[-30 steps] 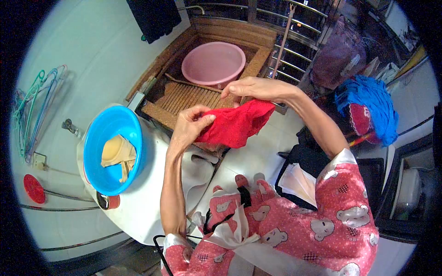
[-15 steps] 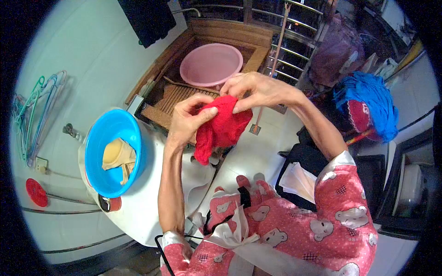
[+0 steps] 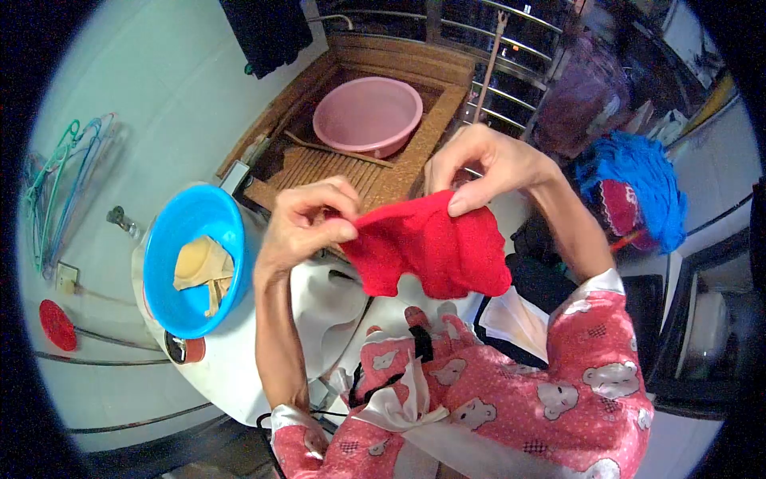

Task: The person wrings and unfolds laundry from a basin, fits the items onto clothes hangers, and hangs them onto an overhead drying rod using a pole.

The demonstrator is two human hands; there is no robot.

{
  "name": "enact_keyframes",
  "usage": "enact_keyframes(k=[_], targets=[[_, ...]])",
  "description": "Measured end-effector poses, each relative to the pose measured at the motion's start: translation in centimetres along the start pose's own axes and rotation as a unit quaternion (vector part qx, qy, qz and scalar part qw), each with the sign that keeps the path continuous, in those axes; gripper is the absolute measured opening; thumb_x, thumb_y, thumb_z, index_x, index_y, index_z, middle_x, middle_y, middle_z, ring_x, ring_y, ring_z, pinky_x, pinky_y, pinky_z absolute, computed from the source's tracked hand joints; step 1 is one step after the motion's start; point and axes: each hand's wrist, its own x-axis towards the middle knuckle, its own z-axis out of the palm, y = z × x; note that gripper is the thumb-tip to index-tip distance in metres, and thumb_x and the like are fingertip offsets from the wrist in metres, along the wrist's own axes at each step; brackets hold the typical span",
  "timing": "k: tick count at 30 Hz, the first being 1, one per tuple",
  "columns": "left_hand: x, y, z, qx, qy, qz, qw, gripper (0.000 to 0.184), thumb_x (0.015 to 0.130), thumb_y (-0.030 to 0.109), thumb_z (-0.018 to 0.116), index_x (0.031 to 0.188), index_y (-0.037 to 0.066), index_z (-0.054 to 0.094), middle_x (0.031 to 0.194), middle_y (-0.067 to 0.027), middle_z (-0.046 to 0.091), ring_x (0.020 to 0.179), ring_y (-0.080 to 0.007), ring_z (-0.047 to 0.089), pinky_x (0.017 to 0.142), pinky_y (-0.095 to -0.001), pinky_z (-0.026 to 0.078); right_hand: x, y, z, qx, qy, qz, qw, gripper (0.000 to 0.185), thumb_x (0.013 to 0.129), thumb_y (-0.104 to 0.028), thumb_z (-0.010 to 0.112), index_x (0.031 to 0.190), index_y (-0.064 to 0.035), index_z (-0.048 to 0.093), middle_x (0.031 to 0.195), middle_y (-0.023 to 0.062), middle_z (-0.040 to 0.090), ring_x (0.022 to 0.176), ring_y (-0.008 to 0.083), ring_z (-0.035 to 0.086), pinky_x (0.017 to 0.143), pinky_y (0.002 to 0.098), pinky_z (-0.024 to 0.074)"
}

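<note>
A red cloth [image 3: 431, 247] hangs stretched between my two hands in front of my body. My left hand [image 3: 311, 223] pinches its upper left corner between thumb and fingers. My right hand [image 3: 487, 172] grips the top edge on the right, thumb on the near side. Below the hands the cloth's lower edge hangs loose and uneven. To the left, a blue basin [image 3: 162, 299] stands on a white surface [image 3: 231, 375], with a beige padded garment [image 3: 201, 263] inside it.
A pink basin [image 3: 367, 112] sits in a brown sink with a ribbed washboard [image 3: 343, 172]. Hangers [image 3: 64, 188] hang on the left wall. Blue mop-like strands [image 3: 650, 188] are at the right, a pole [image 3: 488, 68] behind, and a dark garment [image 3: 267, 32] hangs above.
My hands have moved apart from their close position, my right hand shifting right and my left hand slightly left and down. The bunched red cloth is now spread between them.
</note>
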Motion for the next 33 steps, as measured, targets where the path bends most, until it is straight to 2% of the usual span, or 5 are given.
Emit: enact_keyframes(k=[4, 11, 22, 28, 33], targets=[[-1.8, 1.5, -2.4, -0.072, 0.061, -0.040, 0.995, 0.013, 0.073, 0.008, 0.068, 0.072, 0.001, 0.057, 0.066, -0.0030, 0.053, 0.062, -0.0111, 0.048, 0.055, -0.0240, 0.037, -1.2, 2.2, -0.9, -0.135, -0.025, 0.131, 0.982, 0.019, 0.079, -0.020, 0.066, 0.082, -0.0023, 0.060, 0.067, -0.0013, 0.056, 0.065, 0.0058, 0.050, 0.057, 0.0249, 0.0408], [-1.9, 0.7, -1.9, 0.511, 0.005, -0.121, 0.851, 0.019, 0.072, 0.016, 0.069, 0.079, -0.001, 0.063, 0.068, -0.0070, 0.055, 0.061, -0.0155, 0.051, 0.055, -0.0302, 0.040, -2.3, 1.9, -1.1, -0.268, -0.035, 0.172, 0.947, 0.028, 0.074, -0.026, 0.068, 0.086, -0.0014, 0.062, 0.066, 0.0051, 0.059, 0.062, 0.0176, 0.055, 0.058, 0.0322, 0.0422], [-1.2, 1.1, -1.4, -0.255, 0.195, 0.091, 0.943, 0.028, 0.082, 0.028, 0.063, 0.075, 0.002, 0.059, 0.068, -0.0052, 0.054, 0.060, -0.0117, 0.044, 0.055, -0.0254, 0.036, -3.4, 5.8, 1.0, 0.203, 0.100, -0.033, 0.974, 0.030, 0.067, -0.026, 0.076, 0.082, -0.0025, 0.066, 0.087, 0.0115, 0.064, 0.086, 0.0217, 0.058, 0.076, 0.0336, 0.0451], [-3.3, 1.2, -2.4, 0.237, 0.080, -0.047, 0.967, 0.021, 0.070, 0.014, 0.070, 0.075, -0.004, 0.060, 0.064, -0.0067, 0.053, 0.058, -0.0149, 0.048, 0.052, -0.0268, 0.036, -6.1, -1.5, -3.0, -0.017, 0.317, -0.121, 0.940, 0.025, 0.066, -0.023, 0.072, 0.068, 0.0011, 0.064, 0.066, 0.0066, 0.056, 0.060, 0.0152, 0.048, 0.060, 0.0284, 0.0395], [-2.6, -0.4, -1.8, 0.398, 0.065, -0.074, 0.912, 0.028, 0.072, 0.020, 0.070, 0.082, -0.003, 0.059, 0.072, -0.0142, 0.056, 0.068, -0.0280, 0.054, 0.060, -0.0355, 0.042, -5.3, -2.8, -4.4, -0.142, 0.214, -0.024, 0.966, 0.028, 0.070, -0.025, 0.069, 0.070, 0.0018, 0.063, 0.066, 0.0051, 0.054, 0.064, 0.0141, 0.047, 0.057, 0.0276, 0.0365]])
